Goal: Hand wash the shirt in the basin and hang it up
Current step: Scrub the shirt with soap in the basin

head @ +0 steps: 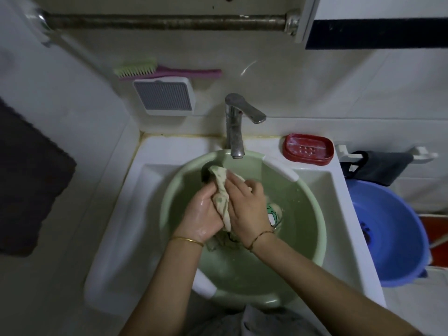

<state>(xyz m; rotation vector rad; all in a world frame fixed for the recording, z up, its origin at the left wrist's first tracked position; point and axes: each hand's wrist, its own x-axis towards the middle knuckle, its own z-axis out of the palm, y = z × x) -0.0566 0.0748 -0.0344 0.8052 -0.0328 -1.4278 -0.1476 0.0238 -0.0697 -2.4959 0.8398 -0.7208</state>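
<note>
Dim white tiled wall, rusty rail above, white sink, blue bucket beside it

The faucet overhangs the back rim of the basin, close above the shirt I grip; the soap dish fills the back right corner of the sink; open water lies free toward the near rim; the sink's left edge gives passing room.
</note>
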